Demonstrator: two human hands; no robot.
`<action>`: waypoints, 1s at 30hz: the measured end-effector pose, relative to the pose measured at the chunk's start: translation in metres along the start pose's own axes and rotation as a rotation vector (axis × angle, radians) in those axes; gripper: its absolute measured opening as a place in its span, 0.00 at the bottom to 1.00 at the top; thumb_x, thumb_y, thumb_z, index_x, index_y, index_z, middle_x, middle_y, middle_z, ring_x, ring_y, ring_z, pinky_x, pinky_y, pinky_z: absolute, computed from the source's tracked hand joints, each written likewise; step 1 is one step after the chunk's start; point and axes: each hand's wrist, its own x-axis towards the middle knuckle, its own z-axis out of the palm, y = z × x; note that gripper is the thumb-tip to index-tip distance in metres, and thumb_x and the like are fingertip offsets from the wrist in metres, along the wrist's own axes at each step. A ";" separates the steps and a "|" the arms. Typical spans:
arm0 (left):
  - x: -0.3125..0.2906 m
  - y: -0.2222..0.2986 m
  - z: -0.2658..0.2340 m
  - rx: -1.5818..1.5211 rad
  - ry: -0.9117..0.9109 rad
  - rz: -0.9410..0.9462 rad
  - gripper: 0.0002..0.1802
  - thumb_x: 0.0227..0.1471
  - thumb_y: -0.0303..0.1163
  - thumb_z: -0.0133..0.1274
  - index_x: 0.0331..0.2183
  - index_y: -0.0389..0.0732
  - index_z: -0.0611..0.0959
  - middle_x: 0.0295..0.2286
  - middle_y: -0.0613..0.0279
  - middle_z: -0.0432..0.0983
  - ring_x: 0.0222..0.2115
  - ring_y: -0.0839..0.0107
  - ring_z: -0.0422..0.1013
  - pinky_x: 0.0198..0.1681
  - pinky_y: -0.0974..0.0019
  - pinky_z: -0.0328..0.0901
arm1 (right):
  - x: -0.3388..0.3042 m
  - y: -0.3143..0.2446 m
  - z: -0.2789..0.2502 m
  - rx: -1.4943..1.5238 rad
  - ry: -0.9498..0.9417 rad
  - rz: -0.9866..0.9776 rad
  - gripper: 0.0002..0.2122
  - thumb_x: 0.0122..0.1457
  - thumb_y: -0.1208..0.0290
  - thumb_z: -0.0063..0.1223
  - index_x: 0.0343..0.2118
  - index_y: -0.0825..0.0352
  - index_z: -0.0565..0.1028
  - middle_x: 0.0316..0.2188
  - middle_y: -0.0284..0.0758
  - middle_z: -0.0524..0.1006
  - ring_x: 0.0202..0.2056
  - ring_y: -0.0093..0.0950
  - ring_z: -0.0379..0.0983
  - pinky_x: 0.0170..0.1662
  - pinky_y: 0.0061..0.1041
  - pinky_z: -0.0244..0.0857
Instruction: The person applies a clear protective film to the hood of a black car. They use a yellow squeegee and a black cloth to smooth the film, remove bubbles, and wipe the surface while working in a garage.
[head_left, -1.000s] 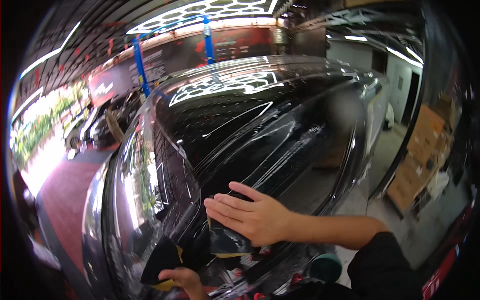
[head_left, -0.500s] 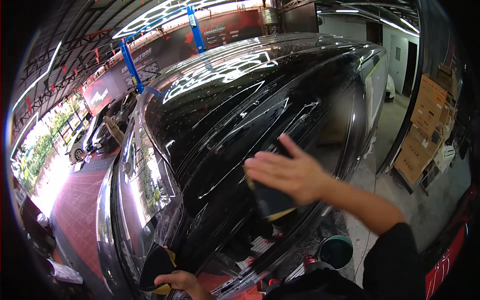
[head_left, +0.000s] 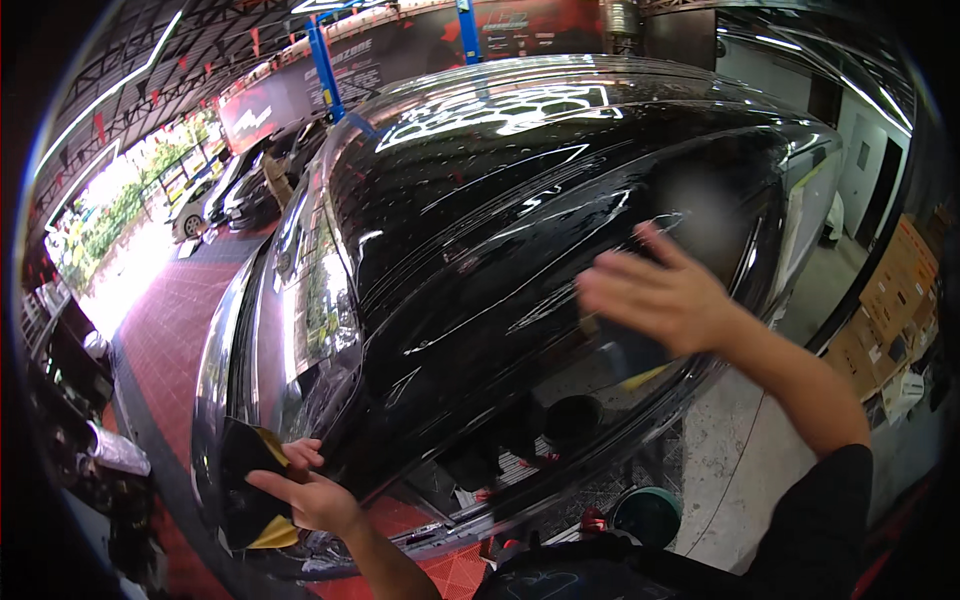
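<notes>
A glossy black car panel (head_left: 480,260) spreads in front of me, beaded with water and mirroring the lights. My right hand (head_left: 665,300) lies flat over it, thumb raised from the fingers. Beneath the palm shows a dark sheet with yellow edges (head_left: 632,358), slightly blurred and partly hidden. At the car's lower left, my left hand (head_left: 318,498) pinches a second sheet (head_left: 250,480), black on its face and yellow on its back, bent at the edges. Both sheets look like sandpaper.
A dark green bucket (head_left: 648,515) stands on the floor close to my body. Cardboard boxes (head_left: 890,310) are stacked at the right. Beyond the car's left side are red floor tiles (head_left: 175,320), parked cars (head_left: 245,190) and a blue lift post (head_left: 325,70).
My view has shifted, so the surroundings sit elsewhere in the picture. My right hand has moved up and right with its sheet. The left hand has come up, showing more of its sheet.
</notes>
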 end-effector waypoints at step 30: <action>0.000 -0.051 -0.069 0.642 0.458 -0.086 0.36 0.69 0.55 0.27 0.36 0.33 0.80 0.31 0.59 0.78 0.31 0.70 0.72 0.39 0.67 0.65 | 0.053 -0.029 -0.013 0.021 0.008 -0.156 0.27 0.53 0.67 0.50 0.59 0.55 0.70 0.63 0.24 0.65 0.66 0.25 0.56 0.71 0.50 0.34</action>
